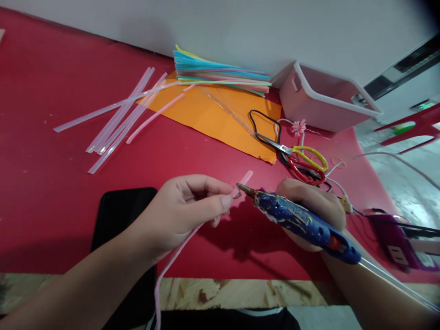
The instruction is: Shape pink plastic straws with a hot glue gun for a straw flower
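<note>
Between the thumb and fingers of my left hand (pixel 192 206) is a pink pipe cleaner (pixel 177 250). Its short end sticks out past my fingertips, and the long tail hangs down over the table's front edge. My right hand (pixel 311 201) is wrapped round a blue glue gun (pixel 292 215), smeared with dried glue, with a clear glue stick (pixel 392 277) out of its back. The gun's nozzle points left, right by the pipe cleaner's end near my left fingertips; I cannot tell if they touch. A black phone (pixel 120 215) lies under my left forearm.
Glue sticks (pixel 120 110) lie at the left on the red table (pixel 51 183). Coloured pipe cleaners (pixel 220 71) rest on an orange sheet (pixel 213 119). Scissors (pixel 299 158), cables, a pink flower (pixel 299 128), a pink bin (pixel 319 101) and a purple power strip (pixel 395 240) are on the right.
</note>
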Tool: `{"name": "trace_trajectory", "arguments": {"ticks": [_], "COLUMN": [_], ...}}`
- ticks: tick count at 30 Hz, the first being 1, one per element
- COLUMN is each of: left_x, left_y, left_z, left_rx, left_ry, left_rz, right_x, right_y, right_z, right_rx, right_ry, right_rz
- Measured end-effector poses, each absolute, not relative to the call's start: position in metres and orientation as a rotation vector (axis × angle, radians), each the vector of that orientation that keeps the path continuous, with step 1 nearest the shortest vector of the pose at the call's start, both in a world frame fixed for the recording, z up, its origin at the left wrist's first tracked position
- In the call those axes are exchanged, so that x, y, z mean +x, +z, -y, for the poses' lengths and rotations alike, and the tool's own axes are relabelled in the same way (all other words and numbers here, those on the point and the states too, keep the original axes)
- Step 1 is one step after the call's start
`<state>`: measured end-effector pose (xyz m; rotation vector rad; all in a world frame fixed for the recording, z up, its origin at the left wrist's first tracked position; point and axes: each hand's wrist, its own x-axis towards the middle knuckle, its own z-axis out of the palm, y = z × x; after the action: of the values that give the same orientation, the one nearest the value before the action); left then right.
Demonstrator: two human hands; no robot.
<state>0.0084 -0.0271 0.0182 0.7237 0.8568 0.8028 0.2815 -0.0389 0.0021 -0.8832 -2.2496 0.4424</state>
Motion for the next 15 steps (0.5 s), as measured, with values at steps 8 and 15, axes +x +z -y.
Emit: {"name": "trace_trajectory", "arguments": {"ticks": [8, 15], "left_x": [0.0091, 0.0076], "left_y": [0.0186, 0.0160], "left_z": [0.0267, 0.0278], "left_rx": [0.739, 0.737], "left_ry": [0.807, 0.817], "left_rz": [-0.873, -0.886], "right_x": [0.2828, 0.2829], "right_y": [0.0009, 0.0017], "right_z": [0.0377, 0.0365], "right_rx": [-0.859, -0.842], "right_ry": [0.439, 0.436], "right_rz": [2.241, 2.250]}}
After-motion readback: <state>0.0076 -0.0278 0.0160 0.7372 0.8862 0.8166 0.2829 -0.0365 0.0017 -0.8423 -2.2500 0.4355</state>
